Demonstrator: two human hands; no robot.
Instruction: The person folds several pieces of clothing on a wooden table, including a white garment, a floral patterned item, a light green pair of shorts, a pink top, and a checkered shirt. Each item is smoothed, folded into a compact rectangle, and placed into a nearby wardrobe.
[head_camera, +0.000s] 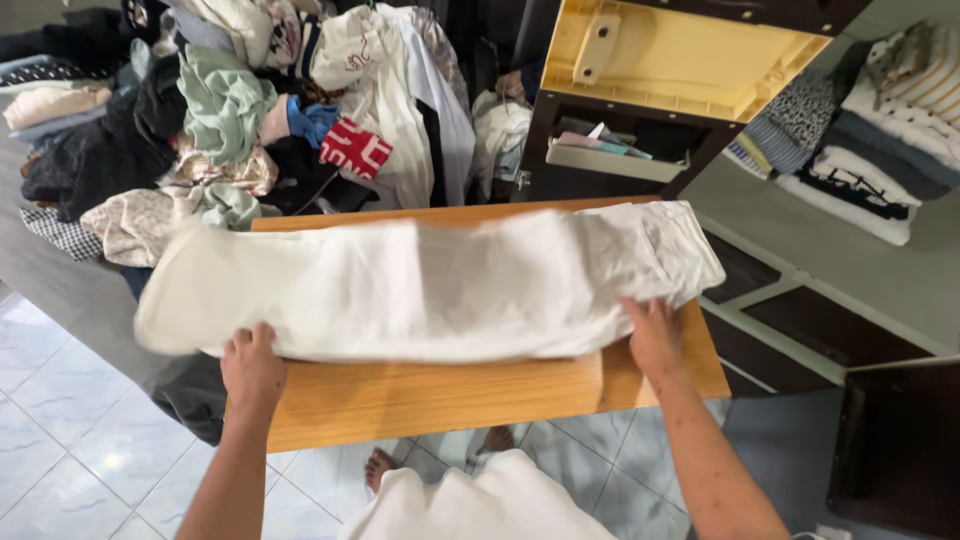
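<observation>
Where both hands (450, 355) press — white trousers (430, 285) between.

Both bare forearms reaching forward from below, left hand (252, 366) palm down with fingers curled at the front, right hand (655, 335) palm down, fingers spread flat, wrists straight, arms well apart

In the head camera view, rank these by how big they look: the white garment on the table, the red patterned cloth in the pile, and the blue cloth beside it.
1. White garment, by far the largest, spanning nearly the whole wooden table.
2. Red patterned cloth.
3. Blue cloth, slightly smaller; both are partly buried in the pile and farther away, so that order is unsure.
</observation>
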